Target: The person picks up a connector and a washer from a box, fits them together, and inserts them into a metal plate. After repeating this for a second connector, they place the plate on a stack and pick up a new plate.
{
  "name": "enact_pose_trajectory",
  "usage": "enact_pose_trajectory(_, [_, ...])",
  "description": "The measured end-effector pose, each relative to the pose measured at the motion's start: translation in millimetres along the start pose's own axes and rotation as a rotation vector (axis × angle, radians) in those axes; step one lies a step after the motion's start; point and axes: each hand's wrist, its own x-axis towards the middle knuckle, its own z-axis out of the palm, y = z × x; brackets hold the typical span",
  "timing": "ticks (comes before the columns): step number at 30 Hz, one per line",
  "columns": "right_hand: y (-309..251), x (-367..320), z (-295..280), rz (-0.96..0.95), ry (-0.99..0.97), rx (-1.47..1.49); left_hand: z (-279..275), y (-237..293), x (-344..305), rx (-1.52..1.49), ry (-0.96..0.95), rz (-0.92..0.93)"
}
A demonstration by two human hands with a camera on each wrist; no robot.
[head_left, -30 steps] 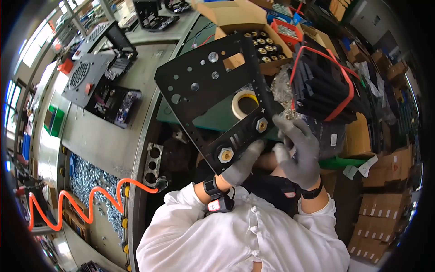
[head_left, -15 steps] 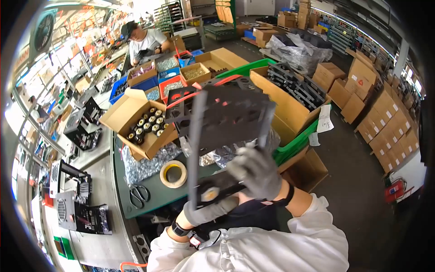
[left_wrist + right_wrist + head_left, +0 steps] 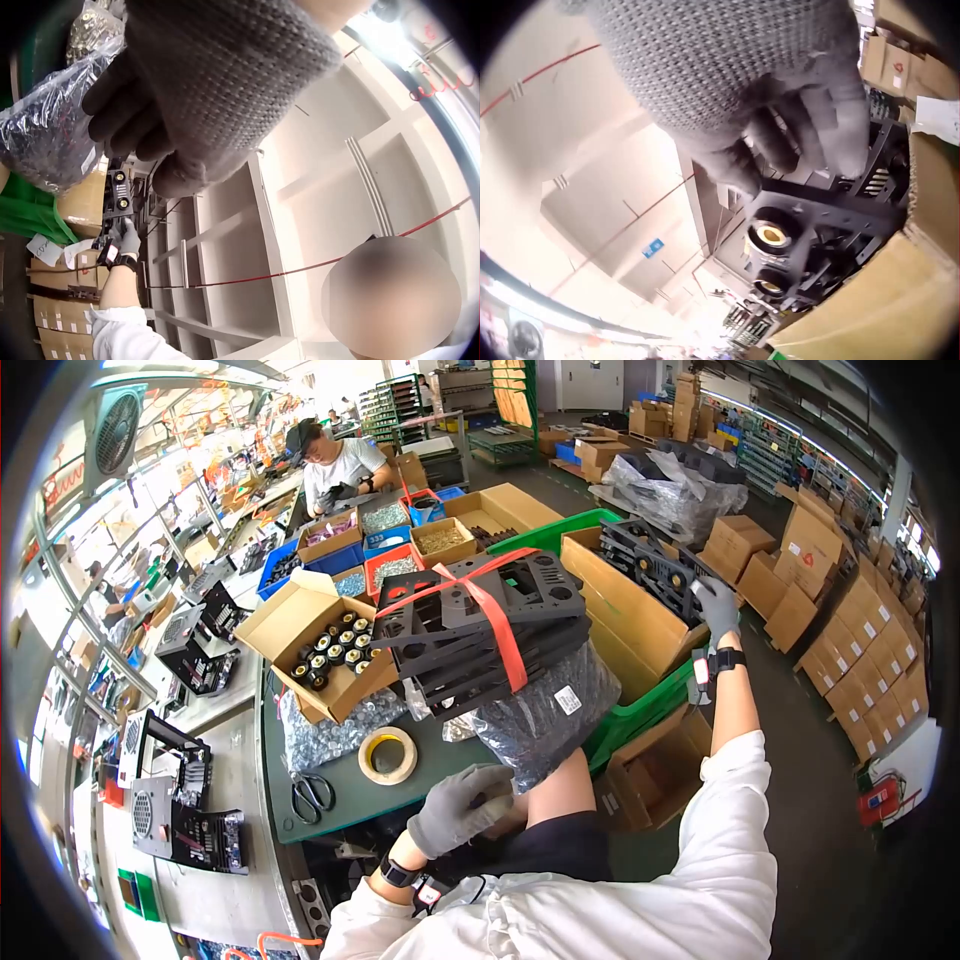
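Observation:
My right hand (image 3: 716, 608), in a grey knitted glove, is at the far-right cardboard box. It grips the edge of a black metal panel (image 3: 832, 210), with thumb and fingers at its upper edge in the right wrist view. Two brass-centred round fittings (image 3: 774, 235) sit on that panel. Other black panels (image 3: 625, 540) lie in the box (image 3: 625, 630) beside it. My left hand (image 3: 455, 810), gloved too, hovers above my lap with fingers loosely bent and nothing in them. Close to it are a tape roll (image 3: 388, 756) and a plastic-wrapped black bundle (image 3: 545, 715).
A stack of black panels tied with red strap (image 3: 480, 630) stands in front. Left of it is an open carton of brass-topped fittings (image 3: 335, 650). Scissors (image 3: 311, 798) lie on the green mat (image 3: 350, 810). A green crate (image 3: 640, 710) surrounds the box. Another person sits beyond the parts bins.
The panel moved from in front of my body to the box at the right, carried by my right hand. My left hand let go of it. The head view turned up and right.

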Motion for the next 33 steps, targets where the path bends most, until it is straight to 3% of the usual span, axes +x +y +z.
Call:
enact_pose_trajectory(1, [7.6, -0.8, 5.2, -0.1, 0.082, -0.191, -0.9, -0.7, -4.3, -0.031, 0.04, -0.003])
enact_pose_trajectory(3, [12.2, -7.9, 23.8, -0.158, 0.179, 0.056, -1.9, -6.3, -14.3, -0.064, 0.113, -0.035])
enact_pose_trajectory(6, [-42.1, -37.0, 43.2, -0.348, 0.116, 0.184, -6.6, -17.0, -27.1, -0.092, 0.199, -0.107])
enact_pose_trajectory(9, [-137.9, -81.5, 52.0, -0.436, -0.053, 0.369, -10.3, -21.9, -33.7, -0.091, 0.226, -0.145])
enact_pose_trajectory(11, [-174.9, -94.5, 61.9, -0.808, -0.11, 0.243, -9.2, -25.0, -37.2, -0.137, 0.274, -0.131])
enact_pose_trajectory(13, [-212.0, -107.3, 66.9, -0.993, -0.302, 0.15, -10.3, -22.3, -40.8, -0.149, 0.288, -0.153])
enact_pose_trajectory(15, [-221.9, -110.2, 81.1, -1.003, -0.542, 0.027, -13.4, -17.8, -46.2, -0.162, 0.301, -0.174])
enact_pose_trajectory(20, [-222.0, -109.8, 72.2, -1.165, -0.103, -0.349, -25.5, -16.2, -66.0, -0.135, 0.343, -0.168])
enact_pose_trajectory(23, [-224.9, -114.6, 34.2, -1.051, 0.031, -0.535, -33.1, -18.4, -75.0, -0.114, 0.346, -0.228])
enact_pose_trajectory(27, [-221.1, -114.6, -17.7, -0.704, 0.22, -0.714, -30.9, -23.7, -71.3, -0.131, 0.327, -0.218])
enact_pose_trajectory(29, [-203.3, -114.7, -43.8, -0.673, 0.246, -0.507, -23.2, -31.4, -64.1, -0.218, 0.343, -0.181])
enact_pose_trajectory(31, [-202.9, -130.4, -60.4, -0.584, 0.034, 0.073, -18.8, -34.3, -57.3, -0.241, 0.354, -0.134])
enact_pose_trajectory(32, [-225.4, -157.3, -63.2, -0.315, -0.077, 0.263, -18.2, -34.0, -56.2, -0.26, 0.364, -0.088])
enact_pose_trajectory(33, [-235.8, -175.9, -60.4, -0.179, -0.182, 0.287, -20.9, -29.3, -58.3, -0.485, 0.285, -0.145])
